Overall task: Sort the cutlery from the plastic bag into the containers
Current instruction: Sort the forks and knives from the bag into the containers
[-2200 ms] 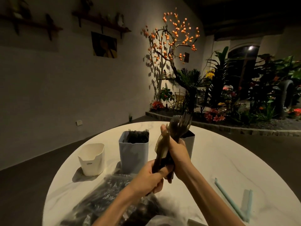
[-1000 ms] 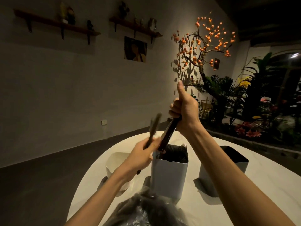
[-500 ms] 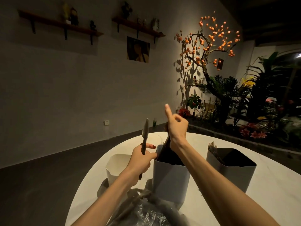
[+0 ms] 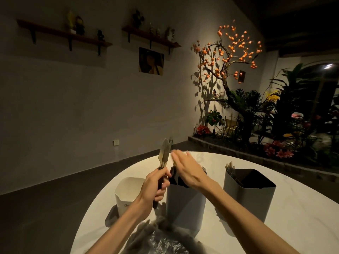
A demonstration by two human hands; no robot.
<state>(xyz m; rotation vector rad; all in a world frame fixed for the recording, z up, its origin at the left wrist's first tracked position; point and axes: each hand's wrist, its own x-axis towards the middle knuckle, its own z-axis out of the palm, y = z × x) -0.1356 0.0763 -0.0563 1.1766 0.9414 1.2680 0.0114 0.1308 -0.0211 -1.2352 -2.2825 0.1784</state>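
Observation:
My left hand (image 4: 154, 186) grips a few dark plastic cutlery pieces (image 4: 164, 154) by their handles, tips pointing up. Beside it my right hand (image 4: 187, 170) hovers with straight fingers over the middle grey container (image 4: 185, 202), which holds dark forks; the hand is blurred and holds nothing. A white container (image 4: 126, 194) stands to the left. The right grey container (image 4: 247, 195) has cutlery leaning in its left corner. The plastic bag (image 4: 161, 239) with more dark cutlery lies at the near table edge.
All of this sits on a round white marble table (image 4: 293, 208). Past its far edge are a dark floor, a wall with shelves, and a bed of plants at the right.
My right hand let go of the forks into the middle container and now hovers flat above it. My left hand keeps holding its cutlery upright.

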